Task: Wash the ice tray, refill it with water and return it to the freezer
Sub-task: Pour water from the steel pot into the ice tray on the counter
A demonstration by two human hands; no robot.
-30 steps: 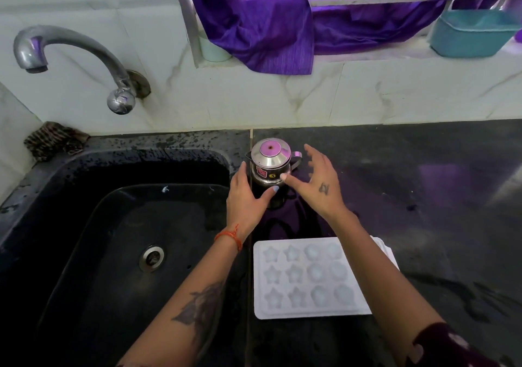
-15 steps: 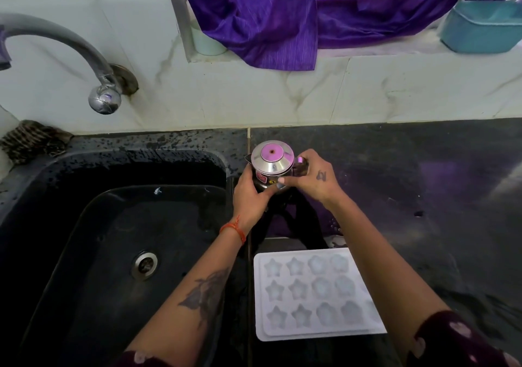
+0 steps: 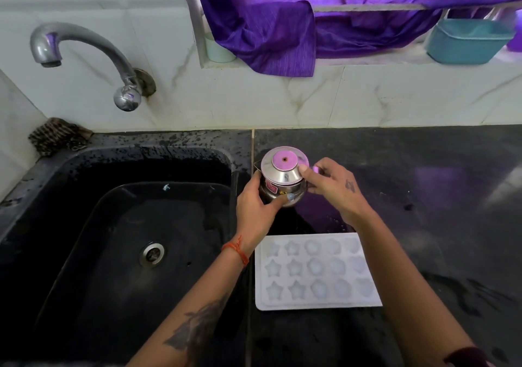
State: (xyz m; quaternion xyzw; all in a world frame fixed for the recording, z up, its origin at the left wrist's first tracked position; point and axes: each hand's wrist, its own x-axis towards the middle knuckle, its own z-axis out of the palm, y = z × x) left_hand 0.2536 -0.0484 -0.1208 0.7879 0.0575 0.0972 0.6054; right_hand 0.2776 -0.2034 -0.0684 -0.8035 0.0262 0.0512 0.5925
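A white ice tray point(image 3: 316, 272) with star and flower moulds lies flat on the black counter, right of the sink. Just beyond it stands a small steel jug point(image 3: 282, 180) with a lid and a red label. My left hand point(image 3: 255, 211) wraps the jug's left side, thumb across its front. My right hand point(image 3: 333, 189) grips the jug's handle on the right side, fingertips touching the lid's edge. My right forearm crosses the tray's right edge.
A black sink point(image 3: 118, 242) with a steel drain point(image 3: 152, 253) fills the left. A curved tap point(image 3: 84, 56) juts from the tiled wall. A scrubber point(image 3: 56, 135) sits at the sink's back left. Purple cloth point(image 3: 271, 28) and a teal tub point(image 3: 466, 42) rest on the ledge.
My right hand went from open beside the jug to closed on its handle. My left hand stayed on the jug's side. The tray has not moved.
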